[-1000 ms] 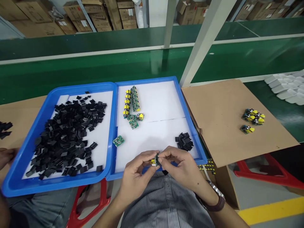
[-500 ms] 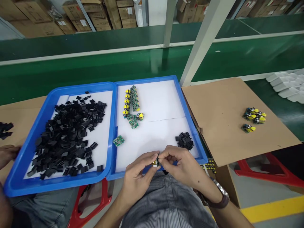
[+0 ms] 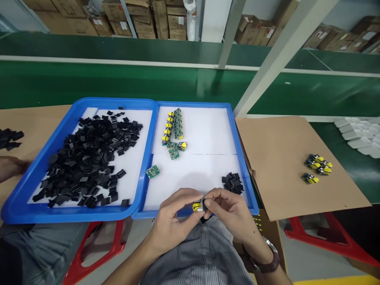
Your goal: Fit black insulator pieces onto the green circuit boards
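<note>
One circuit board (image 3: 202,204) sits pinched between left hand (image 3: 178,213) and right hand (image 3: 230,208), yellow component (image 3: 196,206) nearer the left.

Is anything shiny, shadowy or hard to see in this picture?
Head view: pale reflections gleam on the green surface; head view: a soft grey shadow lies on the white lining beyond the left hand and right hand; head view: the held part is too small to show its finest details clearly.

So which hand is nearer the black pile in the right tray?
Right: the right hand is just this side of the black pile; the left hand is farther left.
</note>
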`<state>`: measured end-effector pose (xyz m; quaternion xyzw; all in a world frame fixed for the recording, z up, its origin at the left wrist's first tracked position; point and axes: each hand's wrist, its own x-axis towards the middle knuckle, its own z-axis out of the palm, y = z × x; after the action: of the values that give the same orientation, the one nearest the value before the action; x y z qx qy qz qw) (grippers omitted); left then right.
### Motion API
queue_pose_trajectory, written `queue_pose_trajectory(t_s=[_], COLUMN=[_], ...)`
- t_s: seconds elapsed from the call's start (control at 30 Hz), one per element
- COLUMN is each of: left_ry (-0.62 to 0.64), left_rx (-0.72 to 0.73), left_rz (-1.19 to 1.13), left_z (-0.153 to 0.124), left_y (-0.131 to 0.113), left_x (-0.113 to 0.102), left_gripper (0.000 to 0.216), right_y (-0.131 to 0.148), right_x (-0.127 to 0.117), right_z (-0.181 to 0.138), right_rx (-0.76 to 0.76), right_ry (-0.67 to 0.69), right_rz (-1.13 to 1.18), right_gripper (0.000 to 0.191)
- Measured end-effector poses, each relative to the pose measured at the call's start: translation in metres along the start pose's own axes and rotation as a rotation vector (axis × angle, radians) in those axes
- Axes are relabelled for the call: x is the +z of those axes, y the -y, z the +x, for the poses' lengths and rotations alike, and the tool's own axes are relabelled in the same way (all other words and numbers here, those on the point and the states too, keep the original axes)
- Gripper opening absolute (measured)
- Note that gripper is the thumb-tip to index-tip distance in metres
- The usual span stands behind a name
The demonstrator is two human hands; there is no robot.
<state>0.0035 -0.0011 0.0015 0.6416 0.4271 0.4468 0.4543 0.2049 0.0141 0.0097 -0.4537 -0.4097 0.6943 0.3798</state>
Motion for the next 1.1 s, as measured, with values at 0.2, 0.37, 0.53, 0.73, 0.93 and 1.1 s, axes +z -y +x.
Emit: queue_pose_trajectory(t_s=[0.2,0.37,0.53,0.73,0.93,1.1], left_ry=[-0.006,-0.032,-0.042,-0.031,-0.062,-0.064], left_rx=[0.039,0.03,0.037,-0.017,-0.041,0.036], left_rz=[-0.033,-0.053,-0.008,-0.042,-0.042,-0.063], left_z=[-0.001,-0.002,-0.003,0.003,0.005,0.002], left_y=[-0.003,-0.003,0.0,-0.008,-0.014,-0.007], left_x=[0.004,0.008,0.009,0.007,0.008,0.011], left_gripper=[0.05,0.047,0.048,0.044,0.036,0.036], right_y=[-0.002,0.001,0.004,-0.004,-0.008,-0.006], right_x=[-0.007,-0.007,0.0,-0.002,-0.009,-0.012], right_z=[-0.002,-0.003,-0.004,-0.002,-0.002,-0.005], right_rx=[-0.047,-0.061,-0.111,-0.057,-0.026,-0.01], right_ry=[0.056,0.051,-0.029,-0.031,-0.05,-0.026], right_rz=[-0.065,-0.228,-0.439,-0.209,-0.115,-0.234], right_gripper=[0.011,0.009,0.012,0.006,0.005,0.008])
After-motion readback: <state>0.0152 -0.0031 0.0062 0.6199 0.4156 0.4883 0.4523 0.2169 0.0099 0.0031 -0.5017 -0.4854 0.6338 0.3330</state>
